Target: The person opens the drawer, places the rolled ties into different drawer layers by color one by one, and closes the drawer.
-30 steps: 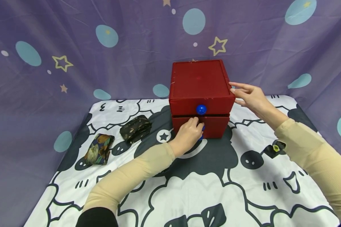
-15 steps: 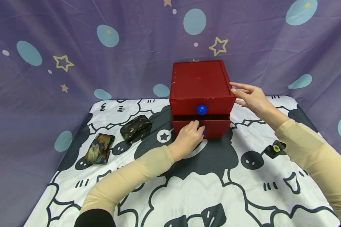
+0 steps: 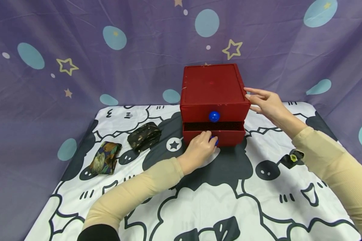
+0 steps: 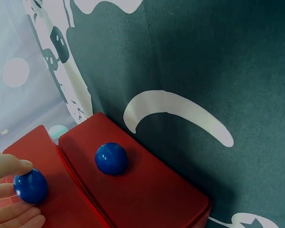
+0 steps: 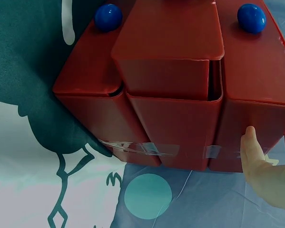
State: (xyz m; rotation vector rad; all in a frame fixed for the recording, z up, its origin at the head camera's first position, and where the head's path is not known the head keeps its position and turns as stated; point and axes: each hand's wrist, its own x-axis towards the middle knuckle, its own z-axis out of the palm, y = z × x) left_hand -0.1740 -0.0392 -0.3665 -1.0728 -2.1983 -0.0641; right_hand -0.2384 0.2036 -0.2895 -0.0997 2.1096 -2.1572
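A red chest of drawers (image 3: 212, 83) with blue ball knobs stands at the back of the table; the right wrist view shows three tiers. Its middle drawer (image 3: 230, 138) is partly pulled out, with a dark gap above its front. With thumb and fingers my left hand (image 3: 199, 150) pinches that drawer's blue knob (image 4: 31, 186). The top drawer's knob (image 3: 214, 116) and the bottom drawer's knob (image 4: 111, 159) are untouched. My right hand (image 3: 266, 105) has its fingers extended, fingertips at the right side of the chest's top tier. The drawer's inside is dark.
To the left lie a dark patterned pouch (image 3: 144, 136) and a colourful floral pouch (image 3: 105, 159). A small dark thing with a yellow-green spot (image 3: 292, 158) lies near the right forearm. A purple curtain (image 3: 138, 73) hangs behind the cartoon-print tablecloth (image 3: 217, 207).
The middle drawer has slid out towards me, its gap widening from a thin slit. My left hand has moved slightly down and nearer with the knob. The right hand has stayed in place.
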